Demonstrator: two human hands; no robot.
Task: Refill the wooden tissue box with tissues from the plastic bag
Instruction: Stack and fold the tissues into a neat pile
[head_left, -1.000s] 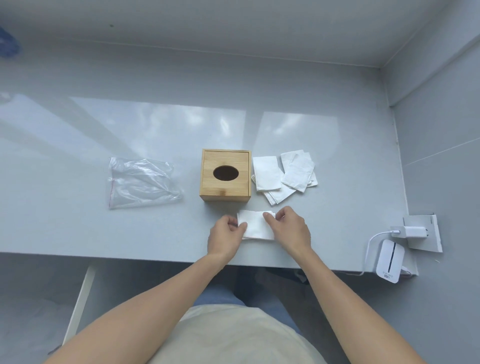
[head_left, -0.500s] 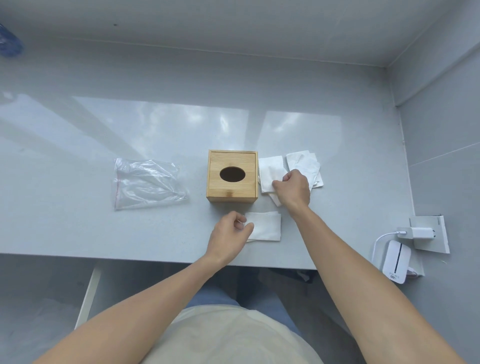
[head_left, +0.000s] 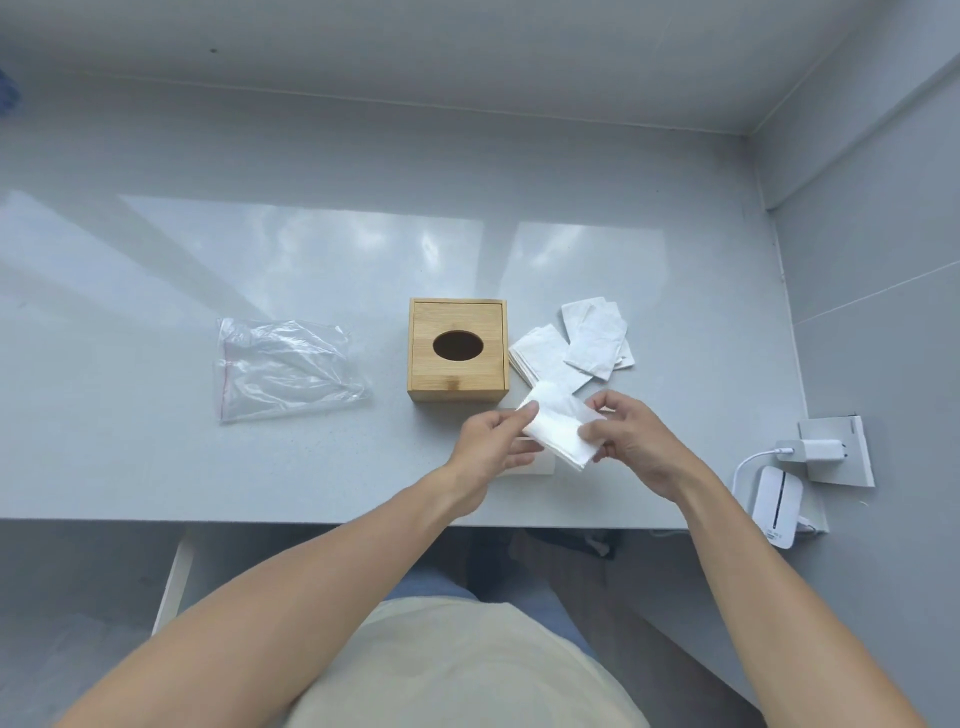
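Note:
The wooden tissue box (head_left: 458, 351) stands mid-table, its oval opening facing up and dark inside. A folded white tissue (head_left: 558, 428) is held just above the table in front of the box; my left hand (head_left: 493, 441) pinches its left corner and my right hand (head_left: 631, 441) pinches its right side. Beneath them another folded tissue (head_left: 543, 465) lies flat on the table, mostly hidden. Several loose tissues (head_left: 574, 343) lie in a pile to the right of the box. The clear plastic bag (head_left: 283, 369) lies flat and looks empty, left of the box.
The grey table (head_left: 311, 260) ends in a front edge just behind my wrists, with walls at the back and right. A white charger (head_left: 810, 449) with cable sits in a wall socket at the right, above a white device (head_left: 774, 506).
My right hand took a tissue from the pile beside the box and brought it toward me. My left hand left the tissue lying on the table and now pinches the new one.

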